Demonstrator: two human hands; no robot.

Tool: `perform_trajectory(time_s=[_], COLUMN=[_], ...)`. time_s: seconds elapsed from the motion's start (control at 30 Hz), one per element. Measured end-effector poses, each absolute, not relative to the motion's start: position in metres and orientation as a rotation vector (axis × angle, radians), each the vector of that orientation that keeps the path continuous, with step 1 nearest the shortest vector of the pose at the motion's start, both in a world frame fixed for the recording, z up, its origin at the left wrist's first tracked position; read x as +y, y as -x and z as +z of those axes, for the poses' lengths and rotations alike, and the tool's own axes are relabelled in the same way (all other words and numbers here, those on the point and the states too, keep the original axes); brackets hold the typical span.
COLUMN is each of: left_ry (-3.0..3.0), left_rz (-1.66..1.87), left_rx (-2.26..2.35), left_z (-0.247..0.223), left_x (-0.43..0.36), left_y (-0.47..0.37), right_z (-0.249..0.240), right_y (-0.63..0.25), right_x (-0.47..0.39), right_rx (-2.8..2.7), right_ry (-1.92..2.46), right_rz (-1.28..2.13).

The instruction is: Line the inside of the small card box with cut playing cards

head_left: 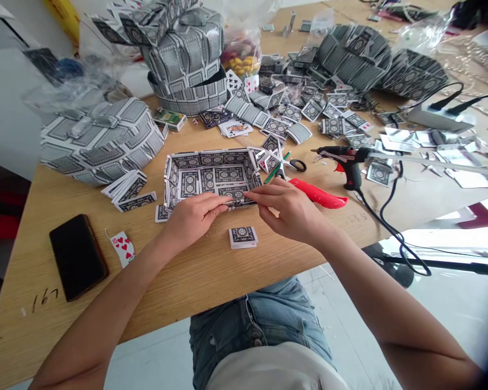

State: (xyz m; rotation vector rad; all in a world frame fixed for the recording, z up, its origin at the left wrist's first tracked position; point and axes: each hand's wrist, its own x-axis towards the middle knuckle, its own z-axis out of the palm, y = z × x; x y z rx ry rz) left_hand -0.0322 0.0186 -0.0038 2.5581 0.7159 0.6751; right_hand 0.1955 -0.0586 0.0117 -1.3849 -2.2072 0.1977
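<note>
While the left hand [193,216] and right hand [288,208] pinch its near wall [239,204], the card box [209,180] lies just beyond the fingers, long axis crosswise, neither hand nearer.

Legend: red playing card [122,248], index "10" with heart signs; upper card [233,81], black club signs; counter [24,330], handwritten characters at left, including a 9 or inverted 6, otherwise uncertain.

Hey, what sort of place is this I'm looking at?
Probably a craft workspace, though I can't tell whether at home or in a studio. The wooden table holds a glue gun, scissors, and an open box made of playing cards.
</note>
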Motion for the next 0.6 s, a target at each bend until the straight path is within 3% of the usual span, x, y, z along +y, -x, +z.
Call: perform_trajectory(time_s=[0.6], left_ry=[-2.481], left_rz=[0.494], left_rx=[0.732], left_z=[0.004], left_x=[0.021], left_y=[0.034], right_z=[0.014], right_y=[-0.183], right_x=[-0.054], right_rx=[-2.168], right_ry=[1.264], right_rz=[0.085])
